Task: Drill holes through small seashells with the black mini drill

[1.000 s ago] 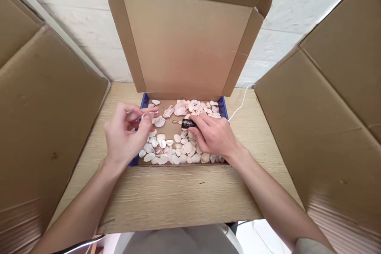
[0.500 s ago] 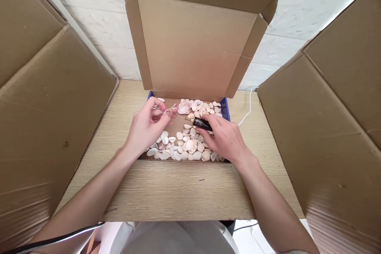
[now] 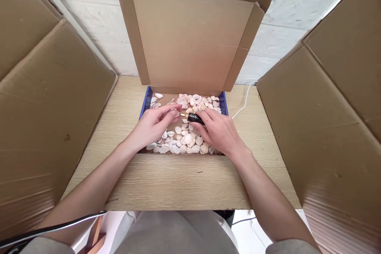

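Observation:
Between the thumb and fingers of my left hand (image 3: 153,126) is a small pale seashell (image 3: 176,112), partly covered by the fingertips. My right hand (image 3: 222,131) grips a black pen-like mini drill (image 3: 195,118) with a brass-coloured chuck (image 3: 183,115). Its tip points left at the shell, at or very near it; contact is too small to make out. Both hands are over a shallow blue-sided box (image 3: 144,103) holding many loose shells. White and cream shells (image 3: 188,139) lie along the near side, pinkish ones (image 3: 183,101) at the back.
The box's cardboard lid (image 3: 193,35) stands raised behind it. Tall cardboard panels (image 3: 59,95) flank the wooden table (image 3: 166,182) on both sides. A white cable (image 3: 246,99) runs at the right back. A small dark sliver (image 3: 200,172) lies near the front edge.
My left hand has moved towards the drill and its fingers have straightened, bringing the shell to the drill's tip. My right hand keeps its grip. The view has shifted slightly.

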{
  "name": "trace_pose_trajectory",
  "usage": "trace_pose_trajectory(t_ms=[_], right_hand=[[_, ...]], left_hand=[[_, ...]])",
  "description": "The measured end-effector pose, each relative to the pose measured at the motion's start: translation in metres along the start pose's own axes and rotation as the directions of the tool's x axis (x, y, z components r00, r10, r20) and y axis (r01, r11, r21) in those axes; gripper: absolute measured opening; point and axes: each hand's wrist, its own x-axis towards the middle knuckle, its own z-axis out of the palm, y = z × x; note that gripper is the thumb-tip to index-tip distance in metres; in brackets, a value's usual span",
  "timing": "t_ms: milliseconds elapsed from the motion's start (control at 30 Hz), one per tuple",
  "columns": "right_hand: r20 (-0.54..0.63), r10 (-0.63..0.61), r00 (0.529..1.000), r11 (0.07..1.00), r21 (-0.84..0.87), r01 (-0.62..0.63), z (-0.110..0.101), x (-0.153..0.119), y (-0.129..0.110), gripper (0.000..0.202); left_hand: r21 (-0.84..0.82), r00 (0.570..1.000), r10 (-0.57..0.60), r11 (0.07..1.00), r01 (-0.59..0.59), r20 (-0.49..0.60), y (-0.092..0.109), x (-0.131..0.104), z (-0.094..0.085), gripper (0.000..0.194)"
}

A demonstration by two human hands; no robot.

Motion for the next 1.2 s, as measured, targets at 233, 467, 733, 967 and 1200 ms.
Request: trace_pose_trajectory(t_ms=[233,467,733,967,1200], right_hand=[[-0.073,0.046,0.996,0.998,-0.033,-0.048,0.002,-0.001,0.002,0.038],[-0.062,0.063,0.996,0.998,0.007,-0.063,0.0,-0.001,0.004,0.039],[-0.087,0.053,0.995,0.998,0.023,-0.052,0.001,-0.002,0.005,0.039],[-0.04,0.065,0.997,0.998,0.017,-0.064,0.004,-0.005,0.006,0.038],[-0.01,0.085,0.996,0.996,0.013,-0.085,0.002,-0.005,0.005,0.038]], left_hand=[[-0.255,0.996,-0.072,0.963,0.082,0.049,0.007,0.001,-0.003,0.048],[-0.293,0.989,0.027,0.956,0.017,0.146,0.001,0.0,-0.008,0.055],[-0.175,0.99,0.017,0.985,0.008,0.142,0.004,-0.001,-0.011,0.057],[-0.2,0.997,0.063,0.978,-0.054,0.039,0.001,0.003,-0.006,0.047],[-0.135,0.996,0.048,0.99,-0.038,0.074,0.004,0.001,-0.008,0.046]])
